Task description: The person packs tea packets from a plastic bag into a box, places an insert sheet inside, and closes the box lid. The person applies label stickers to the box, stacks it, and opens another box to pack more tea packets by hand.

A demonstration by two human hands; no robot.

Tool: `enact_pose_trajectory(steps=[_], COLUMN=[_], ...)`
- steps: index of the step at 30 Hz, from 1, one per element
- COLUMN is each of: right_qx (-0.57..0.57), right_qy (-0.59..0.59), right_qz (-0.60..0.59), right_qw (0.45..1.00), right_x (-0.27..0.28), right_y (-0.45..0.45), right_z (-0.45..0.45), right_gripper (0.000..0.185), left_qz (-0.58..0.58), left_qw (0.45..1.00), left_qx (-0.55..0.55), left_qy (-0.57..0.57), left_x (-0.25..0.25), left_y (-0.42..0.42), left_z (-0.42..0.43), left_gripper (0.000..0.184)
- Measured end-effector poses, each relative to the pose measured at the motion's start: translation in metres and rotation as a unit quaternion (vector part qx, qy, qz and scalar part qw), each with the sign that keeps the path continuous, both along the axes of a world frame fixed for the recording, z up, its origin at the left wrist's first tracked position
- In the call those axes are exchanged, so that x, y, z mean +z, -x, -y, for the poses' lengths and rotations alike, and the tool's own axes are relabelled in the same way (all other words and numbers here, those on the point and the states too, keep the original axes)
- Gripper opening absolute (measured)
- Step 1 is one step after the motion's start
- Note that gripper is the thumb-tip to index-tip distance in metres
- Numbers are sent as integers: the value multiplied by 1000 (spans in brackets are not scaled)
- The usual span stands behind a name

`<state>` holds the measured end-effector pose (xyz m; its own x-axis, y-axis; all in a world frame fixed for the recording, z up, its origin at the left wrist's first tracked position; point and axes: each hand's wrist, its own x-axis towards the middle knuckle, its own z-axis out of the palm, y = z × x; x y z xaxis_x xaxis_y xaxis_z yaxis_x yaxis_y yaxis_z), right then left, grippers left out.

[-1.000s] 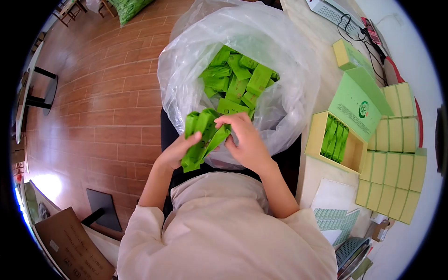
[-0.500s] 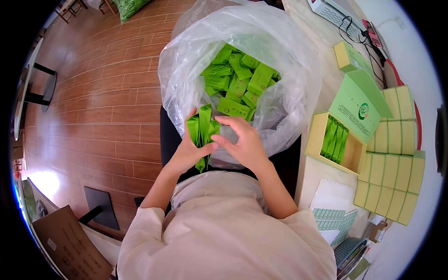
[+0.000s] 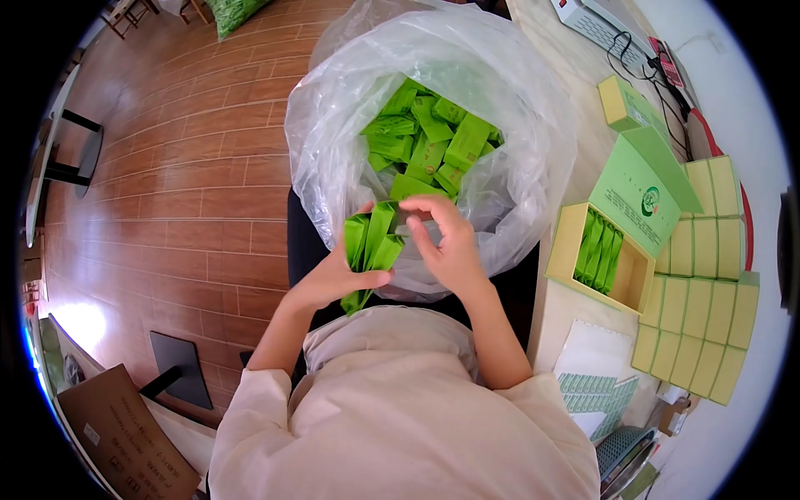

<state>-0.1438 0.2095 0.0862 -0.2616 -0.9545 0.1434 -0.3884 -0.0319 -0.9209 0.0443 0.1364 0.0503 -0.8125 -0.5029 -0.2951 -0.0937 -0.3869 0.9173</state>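
Observation:
My left hand point(image 3: 327, 279) is closed around a small bunch of shiny green packets point(image 3: 372, 242), which stand on end side by side. Just to their right, my right hand point(image 3: 450, 246) has its thumb and forefinger apart, with the forefinger close to the top of the bunch; whether it touches them I cannot tell. Beyond both hands, a large clear plastic bag point(image 3: 329, 125) gapes open in front of me. Many loose green packets point(image 3: 427, 156) lie inside it. On the table to the right, an open yellow-green box point(image 3: 637, 287) holds several green packets point(image 3: 597, 250) in a row.
Stacked yellow boxes point(image 3: 692, 321) line the right wall, and another box point(image 3: 621, 102) lies behind the open one. Sheets of green stickers point(image 3: 596, 392) are on the table point(image 3: 546, 158) near my right elbow. A brown carton point(image 3: 125, 433) stands at lower left.
My right thumb and fingers have drawn away from the packets and spread. My left hand has shifted slightly right with the bunch, whose packets now lean more to the right.

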Motion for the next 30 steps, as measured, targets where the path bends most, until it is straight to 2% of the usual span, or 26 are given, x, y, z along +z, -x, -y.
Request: enact_pose_trajectory(steps=[1, 2, 4, 5, 8, 9, 10, 12, 13, 14, 15, 16, 18, 19, 22, 23, 24, 25, 26, 27, 28, 29, 30], right_qx=[27, 26, 189, 217, 236, 193, 191, -23, -27, -68, -102, -101, -10, -10, -19, -46, -77, -97, -108, -147, -185, -212, -229], right_qy=[55, 55, 54, 12, -22, -5, -2, -90, -82, -81, -76, -65, -91, -81, -83, -49, -17, -11, -3, -36, -74, -68, -64], right_qz=[-9, -9, -45, 1, -9, -42, -44, 76, 69, 243, 410, 402, 498, 492, 443, 307, 167, 91, 91, -43, -173, -204, -198], right_qw=[998, 998, 979, 976, 972, 980, 981, 993, 994, 964, 903, 908, 863, 867, 893, 949, 983, 991, 990, 988, 964, 953, 951], right_x=[4, 7, 10, 9, 7, 12, 12, 12, 15, 18, 27, 36, 54, 58, 66, 67, 66, 69, 76, 92, 103, 105, 108], right_y=[3, 6, 10, 9, 21, 26, 34, 53, 59, 65, 69, 70, 65, 65, 66, 66, 68, 71, 74, 75, 80, 88, 98], right_z=[2, 3, 4, 4, 9, 10, 11, 14, 18, 20, 22, 22, 17, 14, 6, 2, -5, -13, -23, -35, -47, -58, -71], right_gripper=[29, 29, 40, 36, 34, 26, 26, 10, 10, 8, 8, 8, 10, 10, 16, 17, 19, 22, 22, 24, 26, 37, 37], left_qz=[-13, -13, -45, -61, -102, -102, -131, -166, -172, -180, -166, -175, -137, -118, -127, -124, -125, -131, -138, -182, -216, -221, -225], left_qw=[989, 989, 957, 950, 933, 934, 937, 939, 948, 949, 957, 957, 972, 977, 976, 977, 979, 979, 978, 975, 973, 974, 973], left_qx=[-46, -46, -146, -161, -173, -174, -137, -108, -25, 59, 69, 63, 131, 145, 156, 119, 109, 118, 124, 103, 76, 52, 26], left_qy=[-139, -139, -248, -261, -298, -296, -292, -282, -267, -251, -230, -222, -135, -100, -87, -125, -119, -106, -91, -69, -19, 12, 43], left_x=[3, 1, -3, -3, -8, -8, -8, -9, -11, -10, 1, 12, 40, 59, 93, 98, 106, 115, 122, 121, 121, 123, 125], left_y=[-4, -9, -16, -18, -23, -26, -30, -27, -22, -17, -12, -2, 25, 40, 84, 94, 106, 122, 137, 153, 168, 181, 195], left_z=[3, 6, 13, 13, 12, 14, 16, 21, 24, 28, 35, 40, 44, 43, 37, 38, 31, 18, 7, -3, -13, -22, -31], left_gripper=[102, 102, 90, 82, 84, 84, 87, 91, 88, 86, 74, 74, 61, 52, 42, 49, 49, 56, 64, 79, 81, 82, 84])
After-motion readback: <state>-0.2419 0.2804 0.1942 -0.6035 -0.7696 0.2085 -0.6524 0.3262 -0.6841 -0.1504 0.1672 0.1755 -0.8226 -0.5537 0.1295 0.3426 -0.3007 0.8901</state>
